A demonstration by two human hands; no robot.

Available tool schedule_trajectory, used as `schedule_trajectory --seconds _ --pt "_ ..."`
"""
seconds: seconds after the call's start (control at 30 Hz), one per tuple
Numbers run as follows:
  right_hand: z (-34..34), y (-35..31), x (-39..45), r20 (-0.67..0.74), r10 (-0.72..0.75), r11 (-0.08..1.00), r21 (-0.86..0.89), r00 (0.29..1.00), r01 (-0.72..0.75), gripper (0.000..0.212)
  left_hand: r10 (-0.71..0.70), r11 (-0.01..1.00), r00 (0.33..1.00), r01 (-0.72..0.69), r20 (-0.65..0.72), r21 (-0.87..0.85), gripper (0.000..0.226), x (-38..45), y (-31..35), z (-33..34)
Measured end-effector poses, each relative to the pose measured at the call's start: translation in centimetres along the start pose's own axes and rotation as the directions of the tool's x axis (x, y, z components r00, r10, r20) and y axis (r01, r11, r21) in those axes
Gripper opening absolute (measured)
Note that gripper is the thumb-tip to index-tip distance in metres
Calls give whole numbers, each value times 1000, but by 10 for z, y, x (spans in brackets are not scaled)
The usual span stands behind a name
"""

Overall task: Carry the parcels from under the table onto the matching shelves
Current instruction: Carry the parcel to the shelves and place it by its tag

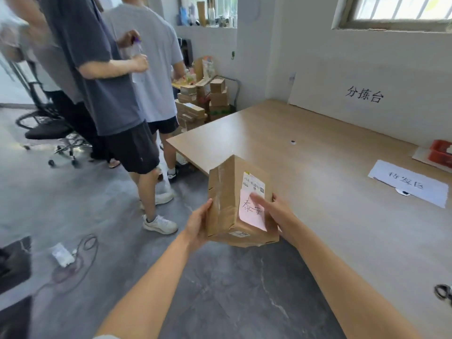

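I hold a brown cardboard parcel (228, 192) in front of me with both hands, above the floor at the wooden table's (305, 167) near corner. My left hand (199, 223) grips its left side. My right hand (271, 214) holds the right side, with the thumb lying across a pink handwritten note on the top face. A white shipping label sits above the note, and clear tape runs along the left face. No shelves are in view.
Two people (117, 94) stand close at the left, beside an office chair (49, 130). Stacked cardboard boxes (203, 104) fill the far corner. On the table lie a paper sign (408, 183), a red bin (442, 152) and scissors (444, 293). A cable and power strip (63, 254) lie on the floor.
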State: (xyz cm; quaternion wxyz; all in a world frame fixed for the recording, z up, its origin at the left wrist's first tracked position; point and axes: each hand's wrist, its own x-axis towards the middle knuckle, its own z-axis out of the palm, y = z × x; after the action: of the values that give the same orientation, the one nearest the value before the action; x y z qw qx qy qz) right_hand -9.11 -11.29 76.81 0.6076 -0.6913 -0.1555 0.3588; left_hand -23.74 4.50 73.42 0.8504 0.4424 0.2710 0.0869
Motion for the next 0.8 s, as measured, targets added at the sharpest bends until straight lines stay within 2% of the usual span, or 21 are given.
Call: schedule_trajectory --seconds 0.1,0.23,0.33,0.47,0.53,0.7,0.8 --pt "28 -2 6 65 -51 996 -69 997 55 36 95 992 982 -79 -162 102 37 -18 -3 -32" --pt "82 2 12 174 -67 985 -147 982 93 67 184 977 899 -122 -396 177 34 -56 1 -68" --pt "134 7 14 250 -82 971 -197 965 134 63 219 972 826 -143 -519 184 32 -88 6 -99" --pt "215 16 8 348 -102 949 -249 932 196 57 239 971 757 -182 -608 155 19 -138 15 -146" --pt "257 19 -1 388 -118 939 -255 914 229 56 233 972 726 -197 -647 129 28 -165 19 -173" --pt "370 29 -32 506 -137 905 -287 851 316 69 202 976 671 -199 -714 89 77 -240 27 -249" --pt "438 34 -56 574 -127 884 -304 809 355 70 175 982 653 -171 -736 82 89 -289 33 -290"
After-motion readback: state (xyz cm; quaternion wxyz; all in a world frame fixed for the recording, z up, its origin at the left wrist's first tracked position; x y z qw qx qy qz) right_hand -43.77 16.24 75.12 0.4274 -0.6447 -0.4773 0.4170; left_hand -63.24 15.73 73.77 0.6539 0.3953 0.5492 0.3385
